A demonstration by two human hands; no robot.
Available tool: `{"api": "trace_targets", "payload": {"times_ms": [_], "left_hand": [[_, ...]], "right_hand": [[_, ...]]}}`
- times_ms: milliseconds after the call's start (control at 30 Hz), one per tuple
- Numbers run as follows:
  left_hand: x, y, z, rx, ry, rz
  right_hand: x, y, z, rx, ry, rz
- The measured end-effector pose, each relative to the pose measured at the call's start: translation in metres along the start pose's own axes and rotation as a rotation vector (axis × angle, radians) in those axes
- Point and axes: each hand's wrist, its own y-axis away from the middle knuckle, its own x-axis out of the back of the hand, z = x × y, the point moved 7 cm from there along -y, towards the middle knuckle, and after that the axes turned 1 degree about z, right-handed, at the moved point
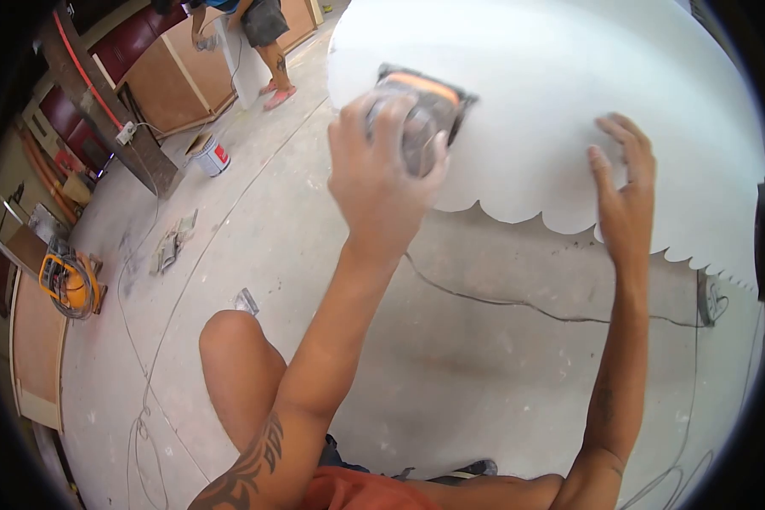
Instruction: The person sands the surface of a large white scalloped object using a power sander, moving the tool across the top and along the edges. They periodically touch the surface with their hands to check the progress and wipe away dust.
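Note:
My left hand (382, 170) is wrapped around the dark body of a palm sander (438, 106) with an orange band. The sander lies against a large white panel (518, 76), near its left side, and looks slightly blurred. Along the panel's lower edge runs a row of scallops, smaller toward the right. My right hand (627, 178) is at the right part of the panel, thumb and fingers apart, holding nothing. Its fingertips overlap the white surface just above the scalloped edge.
A dark cable (501, 300) crosses the floor below the panel toward a power strip (707, 302). At left are an orange compressor-like machine (72, 280), a paint bucket (208, 155) and loose cables (144, 416). Another person (259, 34) stands at the back beside a white board.

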Motion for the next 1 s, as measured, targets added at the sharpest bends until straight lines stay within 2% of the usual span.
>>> {"api": "trace_targets", "payload": {"times_ms": [33, 67, 133, 167, 233, 267, 333, 367, 400, 467, 567, 700, 733, 800, 867, 1000], "left_hand": [[0.0, -0.012, 0.005, 0.008, -0.008, -0.003], [-0.001, -0.026, 0.012, 0.005, -0.044, -0.037], [-0.003, -0.046, 0.019, 0.004, -0.08, -0.054], [-0.004, -0.054, 0.019, 0.032, -0.058, -0.049], [-0.002, -0.057, 0.017, 0.079, -0.001, -0.069], [0.001, -0.054, 0.018, 0.081, 0.004, -0.059], [0.002, -0.036, 0.014, 0.135, 0.062, -0.116], [0.003, -0.025, 0.013, 0.125, 0.143, -0.134], [0.003, -0.014, 0.008, 0.135, 0.155, -0.129], [0.003, 0.01, 0.007, 0.068, 0.267, -0.124], [-0.002, 0.045, 0.001, 0.094, 0.391, -0.133], [-0.004, 0.071, -0.009, 0.084, 0.559, -0.127], [-0.006, 0.076, -0.013, 0.089, 0.571, -0.124], [-0.009, 0.084, -0.016, 0.072, 0.737, -0.109], [-0.009, 0.081, -0.018, 0.072, 0.775, -0.109], [-0.003, 0.045, -0.022, 0.019, 0.818, -0.086]], "right_hand": [[-0.011, 0.001, -0.024, -0.021, -0.217, -0.098], [-0.016, 0.005, -0.049, -0.018, -0.223, -0.116], [-0.036, 0.008, -0.088, -0.18, -0.782, -0.279], [-0.039, 0.007, -0.104, -0.172, -0.779, -0.285], [-0.047, 0.007, -0.126, -0.246, -0.965, -0.248], [-0.052, 0.008, -0.14, -0.236, -0.959, -0.247], [-0.068, 0.017, -0.149, -0.357, -0.999, -0.186], [-0.075, 0.02, -0.15, -0.249, -0.846, -0.133], [-0.081, 0.025, -0.151, -0.246, -0.832, -0.137], [-0.093, 0.038, -0.151, -0.366, -0.876, -0.128], [-0.103, 0.056, -0.141, -0.364, -0.717, -0.152], [-0.115, 0.081, -0.143, -0.385, -0.679, -0.1], [-0.118, 0.087, -0.144, -0.451, -0.681, -0.058], [-0.121, 0.089, -0.15, -0.519, -0.673, -0.009], [-0.118, 0.087, -0.156, -0.546, -0.653, 0.041], [-0.105, 0.052, -0.162, -0.441, -0.616, 0.078]]}}
